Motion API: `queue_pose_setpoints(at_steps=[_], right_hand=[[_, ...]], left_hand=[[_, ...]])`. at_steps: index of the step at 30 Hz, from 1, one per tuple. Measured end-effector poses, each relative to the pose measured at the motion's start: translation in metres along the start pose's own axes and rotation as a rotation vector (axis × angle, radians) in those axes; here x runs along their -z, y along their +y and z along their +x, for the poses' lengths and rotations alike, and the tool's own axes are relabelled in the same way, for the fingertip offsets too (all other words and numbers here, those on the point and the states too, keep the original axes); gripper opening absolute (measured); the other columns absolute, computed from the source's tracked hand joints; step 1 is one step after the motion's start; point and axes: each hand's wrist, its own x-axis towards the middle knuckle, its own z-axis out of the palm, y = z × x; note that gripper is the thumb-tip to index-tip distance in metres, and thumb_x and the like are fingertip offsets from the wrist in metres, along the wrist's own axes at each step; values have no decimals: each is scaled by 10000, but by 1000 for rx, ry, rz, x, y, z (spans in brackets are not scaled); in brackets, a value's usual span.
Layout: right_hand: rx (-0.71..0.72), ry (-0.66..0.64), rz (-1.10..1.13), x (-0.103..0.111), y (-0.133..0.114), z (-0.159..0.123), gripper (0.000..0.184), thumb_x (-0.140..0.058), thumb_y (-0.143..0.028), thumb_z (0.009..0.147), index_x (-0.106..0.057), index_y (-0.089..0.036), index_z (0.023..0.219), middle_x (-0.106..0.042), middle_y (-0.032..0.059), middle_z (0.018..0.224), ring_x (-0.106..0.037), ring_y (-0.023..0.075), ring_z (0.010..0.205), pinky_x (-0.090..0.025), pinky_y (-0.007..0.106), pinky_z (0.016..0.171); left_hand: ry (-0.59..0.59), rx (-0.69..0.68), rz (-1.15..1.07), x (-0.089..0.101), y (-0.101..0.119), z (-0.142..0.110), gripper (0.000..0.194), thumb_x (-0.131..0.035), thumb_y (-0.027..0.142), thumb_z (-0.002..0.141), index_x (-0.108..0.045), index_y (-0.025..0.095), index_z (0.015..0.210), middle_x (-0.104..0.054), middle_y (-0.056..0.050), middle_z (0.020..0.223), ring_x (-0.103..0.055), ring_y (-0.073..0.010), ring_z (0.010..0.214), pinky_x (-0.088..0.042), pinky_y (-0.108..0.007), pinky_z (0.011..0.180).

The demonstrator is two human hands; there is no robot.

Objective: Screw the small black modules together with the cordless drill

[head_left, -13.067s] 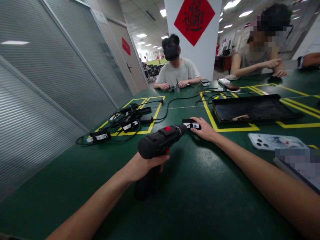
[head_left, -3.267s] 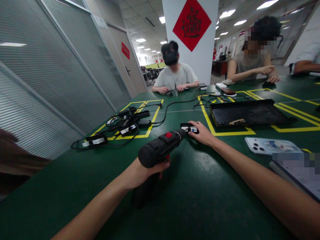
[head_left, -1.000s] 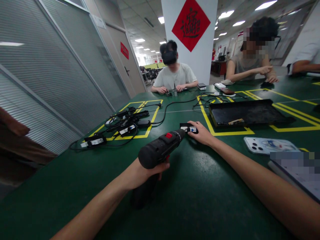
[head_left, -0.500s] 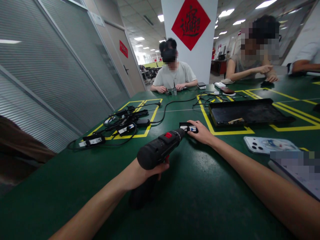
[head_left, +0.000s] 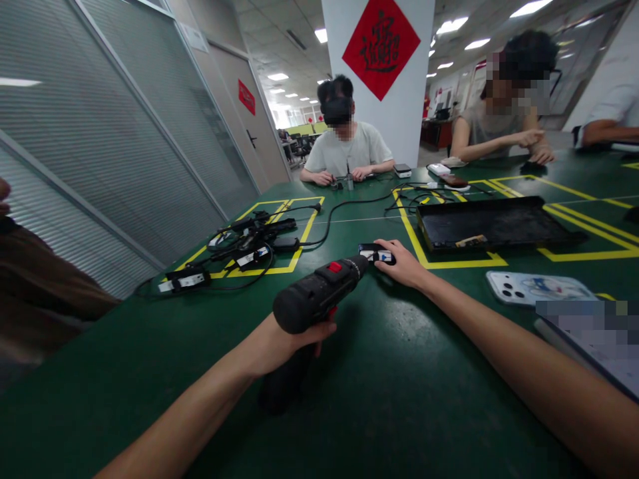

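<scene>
Gripping drill in left hand, closed round handle, with red trigger just above thumb. Aiming chuck end away from body and slightly right, up to left end of small black box with white label. Can't tell if touching there, too small. Pinning box against green desk with right hand, closed over its right end. Lying mid-desk, between cable pile and black tray.

Left side: cable pile mostly inside yellow tape, mixed with other white-labelled boxes, one at its near-left end. Also long cable, curving off right toward tray's far side.

Right side: black tray, mostly within second taped area, with yellowish strip inside. Nearer: phone, camera side up, then light slab, partly pixelated, just beside it.

Across desk: co-worker in white shirt, with both hands at small parts. Far right: co-worker in grey top, with hands over dark item. Left edge: brown trousers of someone standing, blurred.
</scene>
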Motion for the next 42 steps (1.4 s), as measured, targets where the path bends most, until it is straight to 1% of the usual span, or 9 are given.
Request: queue_pose_setpoints(at_steps=[4,10,12,16,23,28,34,36,42], right_hand=[[-6,-3,0,1,-2,0,543,-595,-307,793,-469,-239,1317,-496,71,1148,-537,220,1075,-383,372,1010],[-6,-10,6,3,-4,-1,536,-587,-300,797,-462,-263,1317,-500,65,1148,-546,220,1061,-399,380,988],[-9,-9,5,3,-3,-1,538,-590,-294,795,-461,-268,1316,-502,62,1139,-548,222,1056,-398,385,988],[-15,-8,-1,1,-1,0,540,-595,-302,792,-466,-260,1314,-502,60,1122,-548,220,1054,-396,380,991],[-10,-4,-8,0,1,0,554,-595,-317,791,-458,-243,1323,-496,70,1157,-533,224,1081,-385,375,1004],[-7,-3,-7,1,0,-1,544,-589,-314,798,-452,-257,1321,-496,67,1163,-536,226,1080,-388,384,1002],[2,0,-6,1,-2,-1,530,-587,-310,798,-460,-259,1310,-498,66,1151,-540,224,1068,-393,378,995],[2,1,-6,1,-2,-1,530,-586,-311,798,-460,-259,1310,-498,67,1151,-540,224,1065,-394,377,993],[-2,-2,-9,1,-2,-1,533,-587,-309,797,-456,-267,1312,-497,66,1144,-539,229,1068,-397,388,988]], left_hand=[[-27,-12,-11,1,4,0,322,-642,390,777,-576,136,964,-619,-34,798,-568,-133,604,-453,-289,599],[-32,-1,13,0,8,-1,294,-626,389,791,-569,129,915,-605,-32,744,-570,-141,615,-469,-308,621],[-35,-10,2,-1,10,-1,302,-640,385,780,-569,130,927,-612,-40,796,-569,-136,614,-475,-307,612],[-38,-33,-52,-2,11,-1,328,-655,366,766,-567,138,986,-616,-69,976,-569,-117,605,-489,-302,601],[-36,-30,-85,0,9,0,335,-653,347,770,-566,144,1022,-615,-82,1019,-569,-108,594,-488,-288,586],[-27,-45,-76,0,6,1,334,-658,347,767,-566,135,1009,-629,-66,906,-578,-128,608,-478,-287,583],[3,-9,-40,1,0,1,284,-644,364,775,-593,133,933,-612,-29,701,-580,-149,608,-471,-294,597],[10,-16,-46,1,0,1,273,-643,359,773,-597,136,923,-608,-25,682,-581,-150,603,-469,-291,590],[-23,-19,-31,2,7,-1,277,-643,345,771,-593,130,938,-616,-31,705,-588,-152,610,-477,-297,602]])
